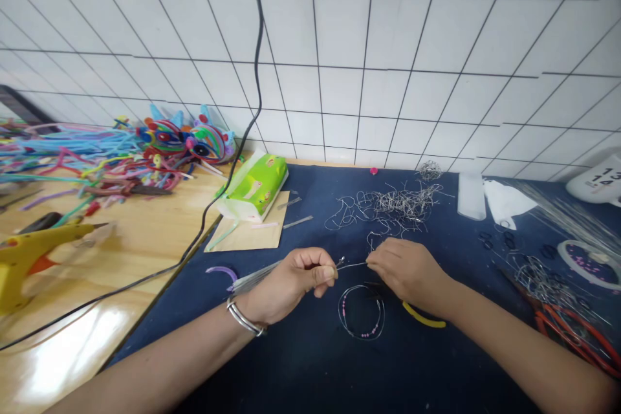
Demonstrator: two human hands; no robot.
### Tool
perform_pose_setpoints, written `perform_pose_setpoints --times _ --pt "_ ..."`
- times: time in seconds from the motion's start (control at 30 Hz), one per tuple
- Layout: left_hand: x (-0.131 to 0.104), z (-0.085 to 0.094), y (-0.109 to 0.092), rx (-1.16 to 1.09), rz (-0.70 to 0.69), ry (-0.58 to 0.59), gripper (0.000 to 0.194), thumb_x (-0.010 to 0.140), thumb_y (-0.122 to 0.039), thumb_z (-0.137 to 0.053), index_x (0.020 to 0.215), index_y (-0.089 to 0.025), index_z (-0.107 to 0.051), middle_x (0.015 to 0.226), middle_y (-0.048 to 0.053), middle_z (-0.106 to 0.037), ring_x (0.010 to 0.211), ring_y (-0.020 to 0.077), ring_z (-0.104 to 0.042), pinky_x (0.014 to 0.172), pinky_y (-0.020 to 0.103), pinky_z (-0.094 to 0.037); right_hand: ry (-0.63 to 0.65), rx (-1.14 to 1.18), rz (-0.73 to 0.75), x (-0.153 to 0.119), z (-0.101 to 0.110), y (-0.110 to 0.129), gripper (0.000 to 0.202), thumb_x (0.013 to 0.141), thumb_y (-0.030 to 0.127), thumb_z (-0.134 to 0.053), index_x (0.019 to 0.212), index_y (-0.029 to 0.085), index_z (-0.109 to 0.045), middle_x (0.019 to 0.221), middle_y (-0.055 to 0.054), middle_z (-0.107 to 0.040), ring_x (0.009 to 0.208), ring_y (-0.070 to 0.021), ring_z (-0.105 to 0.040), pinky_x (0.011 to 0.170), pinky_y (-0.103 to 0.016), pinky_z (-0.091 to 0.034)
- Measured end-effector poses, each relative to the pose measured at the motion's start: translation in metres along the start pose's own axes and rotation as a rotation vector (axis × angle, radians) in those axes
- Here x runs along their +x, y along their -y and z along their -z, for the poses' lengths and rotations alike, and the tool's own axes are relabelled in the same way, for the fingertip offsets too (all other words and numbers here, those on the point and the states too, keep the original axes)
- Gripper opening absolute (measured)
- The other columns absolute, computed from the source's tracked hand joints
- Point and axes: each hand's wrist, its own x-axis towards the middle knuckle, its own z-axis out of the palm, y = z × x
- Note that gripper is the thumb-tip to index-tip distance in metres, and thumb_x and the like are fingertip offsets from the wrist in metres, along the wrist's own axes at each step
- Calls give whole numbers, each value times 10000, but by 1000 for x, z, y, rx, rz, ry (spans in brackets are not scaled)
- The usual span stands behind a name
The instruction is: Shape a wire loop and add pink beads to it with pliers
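Note:
A thin silvery wire (352, 265) runs between my two hands. My left hand (308, 278), a silver bangle at its wrist, pinches one end between thumb and forefinger; a small bent tip sticks out past the fingers. My right hand (407, 272) is closed with its fingertips on the wire's other end. Below them on the dark blue cloth lies a wire ring (381, 320) threaded with small pink beads. A curved yellow handle (423, 317) shows partly from under my right hand; its tool's kind is hidden. Straight wires (255, 278) lie behind my left wrist, beside a curved purple piece (224, 273).
Tangled wire scraps (402, 204) lie beyond my hands. Orange-handled scissors or pliers (572, 336), more wire bits (546, 281) and a round bead dish (589, 262) are at right. At left are a green tissue pack (257, 184), a yellow glue gun (33, 252) and a black cable (208, 207).

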Motion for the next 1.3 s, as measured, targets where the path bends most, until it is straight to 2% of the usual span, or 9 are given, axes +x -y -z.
perform_pose_setpoints --times 0.1,0.27,0.47,0.57,0.73,1.03,1.3 --pt "0 -5 0 -12 3 3 175 771 -251 -607 697 -106 -544 626 -8 -503 522 63 -401 526 210 -295 -61 24 -12 2 -1 4 154 857 195 -458 951 150 -572 870 -58 -622 840 -156 -542 778 -321 -445" --pt "0 -7 1 -23 -17 5 178 767 -255 -610 689 -108 -545 619 -10 -500 526 66 -402 530 210 -299 -96 133 13 3 -4 11 154 870 168 -423 890 160 -576 784 -32 -620 744 -134 -526 716 -290 -449" --pt "-1 -2 2 26 -34 35 171 758 -248 -616 684 -108 -551 621 -6 -508 520 66 -405 522 208 -304 -25 160 27 4 -2 13 180 871 146 -400 801 155 -565 735 -34 -596 692 -131 -494 673 -280 -426" --pt "-1 -2 3 51 -39 36 172 756 -248 -617 680 -107 -555 612 -6 -505 517 67 -404 522 207 -304 9 167 -13 4 -2 12 182 876 163 -395 811 156 -565 742 -31 -594 707 -128 -503 682 -275 -426" --pt "-1 -4 3 64 -35 17 174 751 -264 -620 689 -111 -565 616 -1 -514 531 76 -418 540 214 -326 -36 235 -96 5 -5 14 139 866 220 -451 899 168 -576 802 -31 -613 757 -122 -540 696 -259 -438" --pt "-1 -3 6 70 -16 52 173 759 -266 -616 703 -109 -569 625 2 -523 528 73 -423 533 211 -316 -55 317 -63 8 -11 19 120 852 198 -468 883 169 -579 767 -31 -614 722 -125 -539 667 -262 -442" --pt "1 -2 9 62 -8 54 185 761 -279 -619 713 -104 -579 613 2 -526 519 69 -413 524 210 -319 -49 290 -1 8 -13 19 128 849 170 -444 827 172 -569 733 -21 -601 700 -114 -525 651 -248 -431"
